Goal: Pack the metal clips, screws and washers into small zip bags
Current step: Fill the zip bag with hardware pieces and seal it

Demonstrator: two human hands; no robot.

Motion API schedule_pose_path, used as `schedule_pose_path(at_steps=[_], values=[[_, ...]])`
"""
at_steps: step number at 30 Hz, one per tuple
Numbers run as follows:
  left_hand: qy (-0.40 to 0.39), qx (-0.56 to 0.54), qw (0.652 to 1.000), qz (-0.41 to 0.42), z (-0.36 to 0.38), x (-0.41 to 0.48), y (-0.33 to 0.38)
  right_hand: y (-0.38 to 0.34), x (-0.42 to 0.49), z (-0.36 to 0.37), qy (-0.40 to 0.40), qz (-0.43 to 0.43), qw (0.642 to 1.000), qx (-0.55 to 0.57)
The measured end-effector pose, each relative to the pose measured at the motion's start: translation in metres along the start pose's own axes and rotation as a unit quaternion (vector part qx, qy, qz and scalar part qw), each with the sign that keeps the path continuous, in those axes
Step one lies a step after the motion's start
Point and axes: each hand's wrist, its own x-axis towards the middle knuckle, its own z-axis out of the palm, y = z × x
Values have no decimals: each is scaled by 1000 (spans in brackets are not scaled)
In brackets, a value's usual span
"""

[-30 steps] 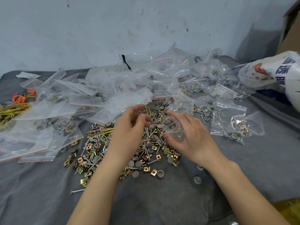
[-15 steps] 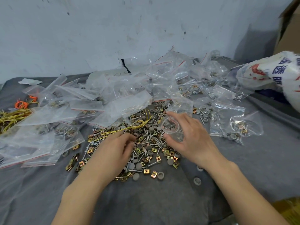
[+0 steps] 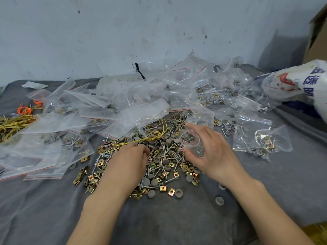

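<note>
Centrally, the loose stock lies in one pile on the grey cloth (image 3: 177, 223): brass-coloured square metal clips (image 3: 163, 187), silver threaded screws (image 3: 165, 149) and grey round washers (image 3: 151, 193), mixed together just in front of the person. The right hand (image 3: 212, 152) pinches a small clear plastic zip bag (image 3: 192, 144) between thumb and spread fingers, held low over the pile's right side, apparently so that parts can be dropped in without a long carry. The left hand (image 3: 131, 161) rests knuckles-up on the pile's middle, fingers curled down among the screws; the fingertips are hidden, so whether they grip a part cannot be told. A yellow wire (image 3: 155, 134) lies across the pile's far side, just beyond the left hand, and may snag a pick. Open room is uneven: a heap of empty clear bags (image 3: 141, 114) overlaps the pile's far and left edges, filled zip bags (image 3: 254, 138) lie near the right hand but apart from it, and a white printed sack (image 3: 300, 82) closes the far right corner. Bare cloth toward the person is the freest ground; a few washers lie apart there. Judged from the pile's size, packing is far from finished.
</note>
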Motion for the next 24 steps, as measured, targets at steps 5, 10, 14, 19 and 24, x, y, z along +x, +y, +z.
schedule_pose_path(at_steps=[5,10,14,19,24], values=[[55,-46,997,-4,-1,-2,1,-2,-1,-2,-2,-6,1000,0],[105,-125,987,-4,0,1,2,-4,-1,-2,-2,-3,1000,-3],[131,-216,967,-4,-2,2,6,-5,-1,-2,-6,-5,1000,-4],[120,-365,923,13,-10,0,22,-9,0,-2,-8,-10,1000,-4],[100,-428,897,44,-9,3,41,-12,3,1,-4,-14,1000,8]])
